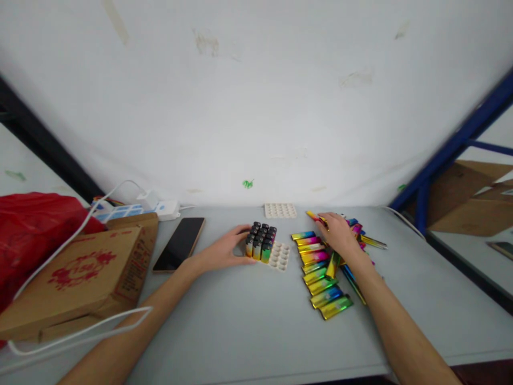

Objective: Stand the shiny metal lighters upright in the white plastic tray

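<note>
Head view: the left hand, thumb and fingers wide apart, cups upright black-topped tubes in a white tray; the right hand touches a yellow-tipped tube, grip unclear, near shiny multicoloured tubes on a grey table

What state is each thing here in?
Near tray: partly filled
Black-topped pieces: upright in it
Shiny row: lying side by side
Loose pile: jumbled
Far tray: pockets showing
Phone: screen dark
Cardboard box: looks closed
Red bag: crumpled
Left hand: curved around black-topped pieces
Right hand: over loose pile
</note>
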Demonstrator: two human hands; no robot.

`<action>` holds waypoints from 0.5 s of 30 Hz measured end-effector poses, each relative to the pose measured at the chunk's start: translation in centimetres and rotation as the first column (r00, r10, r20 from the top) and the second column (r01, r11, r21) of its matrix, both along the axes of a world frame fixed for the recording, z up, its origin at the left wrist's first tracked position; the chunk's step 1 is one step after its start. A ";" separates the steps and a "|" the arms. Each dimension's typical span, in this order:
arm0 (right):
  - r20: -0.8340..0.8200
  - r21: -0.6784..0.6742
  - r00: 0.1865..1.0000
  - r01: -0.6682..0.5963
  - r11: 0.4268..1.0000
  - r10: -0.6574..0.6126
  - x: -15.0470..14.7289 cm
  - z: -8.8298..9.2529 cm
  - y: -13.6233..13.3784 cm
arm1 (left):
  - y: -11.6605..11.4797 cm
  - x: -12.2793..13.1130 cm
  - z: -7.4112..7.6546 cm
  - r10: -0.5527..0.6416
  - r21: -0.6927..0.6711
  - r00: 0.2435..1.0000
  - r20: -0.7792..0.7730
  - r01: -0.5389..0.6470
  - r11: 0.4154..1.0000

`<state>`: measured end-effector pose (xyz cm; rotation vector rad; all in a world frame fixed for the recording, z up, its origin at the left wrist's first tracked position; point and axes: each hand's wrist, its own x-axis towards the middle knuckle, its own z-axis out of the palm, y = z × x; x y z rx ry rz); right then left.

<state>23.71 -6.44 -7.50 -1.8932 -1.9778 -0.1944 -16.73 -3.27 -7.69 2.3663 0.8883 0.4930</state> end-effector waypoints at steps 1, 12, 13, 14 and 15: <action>0.033 -0.042 0.999 0.015 0.999 -0.014 0.1 0.0 0.1 | 0.0 -0.1 -0.1 0.000 0.005 1.000 0.000 0.000 1.000; 0.162 -0.180 0.965 0.237 0.955 -0.209 -2.3 1.1 0.0 | -1.3 2.3 -1.8 0.184 0.032 0.981 0.057 -0.186 0.982; 0.170 -0.174 0.965 0.232 0.957 -0.202 -2.4 1.1 -0.1 | -1.3 2.3 -1.8 0.183 0.029 0.981 0.060 -0.185 0.982; 0.175 -0.167 0.965 0.223 0.961 -0.193 -2.6 1.0 -0.2 | -1.2 2.3 -1.8 0.179 0.026 0.982 0.063 -0.181 0.983; 0.176 -0.157 0.967 0.213 0.964 -0.185 -2.7 1.0 -0.4 | -1.2 2.3 -1.8 0.178 0.024 0.982 0.068 -0.180 0.983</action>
